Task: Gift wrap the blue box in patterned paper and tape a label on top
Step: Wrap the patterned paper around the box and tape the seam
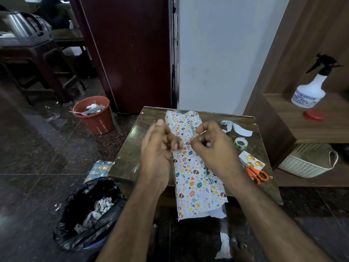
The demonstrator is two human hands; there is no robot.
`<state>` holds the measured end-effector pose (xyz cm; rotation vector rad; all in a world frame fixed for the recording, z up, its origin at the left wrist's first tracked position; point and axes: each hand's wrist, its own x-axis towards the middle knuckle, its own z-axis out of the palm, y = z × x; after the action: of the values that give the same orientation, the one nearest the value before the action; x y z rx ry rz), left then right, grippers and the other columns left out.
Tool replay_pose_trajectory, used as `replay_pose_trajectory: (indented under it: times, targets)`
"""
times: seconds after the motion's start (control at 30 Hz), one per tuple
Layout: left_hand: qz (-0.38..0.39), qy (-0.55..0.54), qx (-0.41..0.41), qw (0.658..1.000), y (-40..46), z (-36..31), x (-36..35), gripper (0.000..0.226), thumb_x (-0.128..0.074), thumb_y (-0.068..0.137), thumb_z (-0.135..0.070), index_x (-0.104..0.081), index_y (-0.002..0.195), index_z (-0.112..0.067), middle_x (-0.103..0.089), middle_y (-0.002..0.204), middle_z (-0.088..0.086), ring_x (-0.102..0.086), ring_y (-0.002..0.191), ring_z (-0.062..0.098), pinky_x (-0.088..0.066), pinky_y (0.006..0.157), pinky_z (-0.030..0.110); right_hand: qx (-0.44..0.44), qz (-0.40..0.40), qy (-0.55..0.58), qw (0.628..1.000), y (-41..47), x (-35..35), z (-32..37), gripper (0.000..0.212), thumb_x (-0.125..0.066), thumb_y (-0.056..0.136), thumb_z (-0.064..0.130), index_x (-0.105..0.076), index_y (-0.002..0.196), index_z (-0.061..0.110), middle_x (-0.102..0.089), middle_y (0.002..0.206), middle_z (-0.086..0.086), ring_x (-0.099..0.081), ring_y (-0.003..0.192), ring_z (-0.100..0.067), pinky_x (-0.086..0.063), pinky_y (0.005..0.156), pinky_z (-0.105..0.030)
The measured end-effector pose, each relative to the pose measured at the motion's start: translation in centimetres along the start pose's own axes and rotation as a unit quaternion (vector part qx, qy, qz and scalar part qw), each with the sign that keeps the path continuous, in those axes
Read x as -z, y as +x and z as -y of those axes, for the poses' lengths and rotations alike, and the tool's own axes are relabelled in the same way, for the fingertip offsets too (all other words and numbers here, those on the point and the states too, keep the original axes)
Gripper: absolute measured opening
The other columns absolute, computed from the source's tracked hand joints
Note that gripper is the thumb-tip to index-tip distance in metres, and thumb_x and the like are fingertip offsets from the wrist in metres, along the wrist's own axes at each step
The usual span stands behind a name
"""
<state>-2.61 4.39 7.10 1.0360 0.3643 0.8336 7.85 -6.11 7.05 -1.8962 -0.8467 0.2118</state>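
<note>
Both hands hover over the egg-patterned wrapped box: left hand and right hand curled (whether pinching anything, I cannot tell).

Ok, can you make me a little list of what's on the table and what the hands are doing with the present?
present: long box in egg-patterned paper, lying on the small wooden table, near end still open
left hand: raised above the paper, fingers curled
right hand: raised beside it, fingers curled; whether tape is stretched between the hands cannot be told
tape roll: on the table, right of the present
scissors: orange handles, near right edge
label: under the scissors, not yet on top
</note>
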Motion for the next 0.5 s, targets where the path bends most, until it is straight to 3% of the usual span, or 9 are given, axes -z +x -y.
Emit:
replay_pose_trajectory:
  times: [0.07, 0.13, 0.27, 0.33, 0.4, 0.47, 0.5]
  targets:
    - [-0.003, 0.033, -0.022, 0.999, -0.3, 0.1, 0.1, 0.013, -0.061, 0.1, -0.023, -0.058, 0.094, -0.011, -0.057, 0.067, 0.006, -0.063, 0.074, 0.02, -0.057, 0.082, 0.034, 0.015, -0.002, -0.025, 1.0, 0.0, -0.1, 0.0, 0.018, -0.068, 0.093, 0.019, -0.053, 0.101, 0.025, -0.069, 0.077, 0.003, -0.058, 0.067, -0.005, -0.037, 0.056, -0.011]
    - [-0.014, 0.108, -0.055, 0.993, -0.5, 0.5, 0.0, 0.004, -0.064, 0.099, -0.008, -0.063, 0.097, -0.01, -0.066, 0.083, 0.008, -0.066, 0.087, 0.018, -0.056, 0.088, 0.03, 0.031, -0.001, -0.037, 0.999, 0.1, -0.1, 0.1, 0.018, -0.067, 0.093, 0.017, -0.052, 0.099, 0.025, -0.068, 0.077, 0.001, -0.059, 0.071, -0.008, -0.038, 0.058, -0.01]
    - [-0.06, 0.214, -0.074, 0.972, -1.1, 1.3, -0.6, 0.022, -0.066, 0.097, 0.0, -0.067, 0.116, -0.013, -0.073, 0.115, 0.002, -0.068, 0.108, 0.011, -0.053, 0.094, 0.026, 0.034, 0.012, -0.014, 0.999, 0.1, 0.0, 0.0, 0.02, -0.065, 0.092, 0.014, -0.05, 0.099, 0.024, -0.068, 0.079, -0.004, -0.055, 0.065, -0.009, -0.039, 0.056, -0.012]
    - [-0.077, 0.196, -0.016, 0.977, -1.4, 1.7, -0.6, 0.039, -0.064, 0.098, 0.002, -0.06, 0.13, -0.02, -0.068, 0.129, -0.006, -0.067, 0.115, 0.0, -0.055, 0.095, 0.027, 0.036, 0.017, -0.014, 0.999, 0.2, 0.1, -0.1, 0.019, -0.065, 0.093, 0.014, -0.05, 0.099, 0.023, -0.066, 0.079, -0.004, -0.052, 0.062, -0.007, -0.039, 0.056, -0.012]
    - [-0.092, 0.144, 0.08, 0.982, -1.8, 1.9, -0.8, 0.051, -0.064, 0.1, -0.004, -0.048, 0.142, -0.028, -0.063, 0.131, -0.014, -0.07, 0.104, -0.006, -0.06, 0.086, 0.028, 0.036, 0.022, -0.01, 0.999, 0.2, 0.2, -0.3, 0.018, -0.064, 0.095, 0.014, -0.049, 0.1, 0.022, -0.065, 0.079, -0.005, -0.05, 0.061, -0.005, -0.039, 0.055, -0.013]
    - [-0.092, 0.082, 0.167, 0.978, -2.3, 2.2, -1.0, 0.061, -0.064, 0.101, -0.015, -0.038, 0.155, -0.027, -0.066, 0.131, -0.005, -0.074, 0.104, 0.013, -0.062, 0.083, 0.038, 0.038, 0.025, -0.008, 0.999, 0.3, 0.2, -0.3, 0.018, -0.064, 0.095, 0.013, -0.048, 0.1, 0.022, -0.063, 0.081, -0.007, -0.048, 0.06, -0.005, -0.041, 0.055, -0.017]
    - [-0.083, 0.062, 0.188, 0.977, -2.4, 2.4, -1.1, 0.053, -0.062, 0.102, -0.017, -0.043, 0.152, -0.022, -0.07, 0.128, 0.005, -0.075, 0.104, 0.023, -0.062, 0.082, 0.042, 0.039, 0.024, -0.009, 0.999, 0.4, 0.2, -0.3, 0.019, -0.064, 0.095, 0.013, -0.048, 0.1, 0.021, -0.063, 0.082, -0.009, -0.047, 0.06, -0.006, -0.043, 0.056, -0.021]
